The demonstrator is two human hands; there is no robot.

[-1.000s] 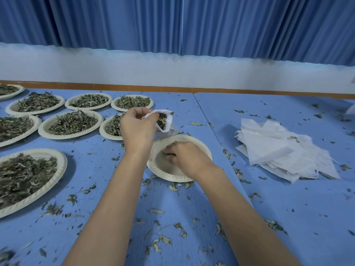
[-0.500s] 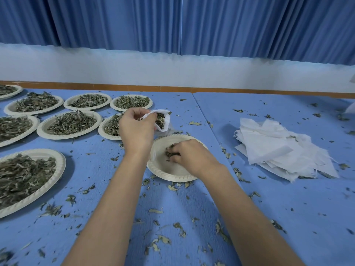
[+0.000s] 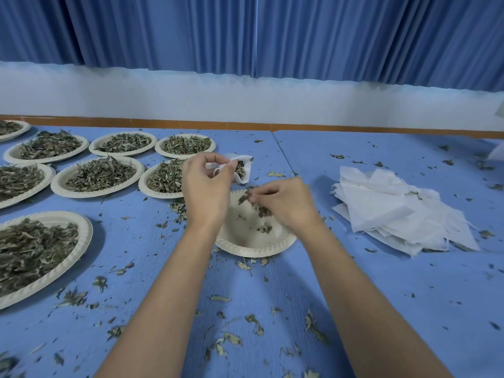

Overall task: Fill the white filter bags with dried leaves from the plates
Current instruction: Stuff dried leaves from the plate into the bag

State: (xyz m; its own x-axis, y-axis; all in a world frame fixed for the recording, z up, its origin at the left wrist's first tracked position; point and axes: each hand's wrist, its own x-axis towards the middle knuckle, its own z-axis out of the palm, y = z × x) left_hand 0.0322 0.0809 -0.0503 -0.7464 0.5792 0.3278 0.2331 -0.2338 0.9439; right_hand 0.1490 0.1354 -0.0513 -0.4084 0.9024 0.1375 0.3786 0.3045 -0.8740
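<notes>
Pinching dried leaves [image 3: 246, 199] in right hand [image 3: 286, 205] — just down-right of filter bag [image 3: 242, 166] gripped in left hand [image 3: 204, 186].

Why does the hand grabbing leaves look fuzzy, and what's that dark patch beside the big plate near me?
Head view: the right hand pinching dried leaves is slightly smeared, likely motion blur. Head view: the dark patch is a soft shadow beside the nearest plate, so light seems to come from the left. Head view: the wide lens bows the table's far edge.
</notes>
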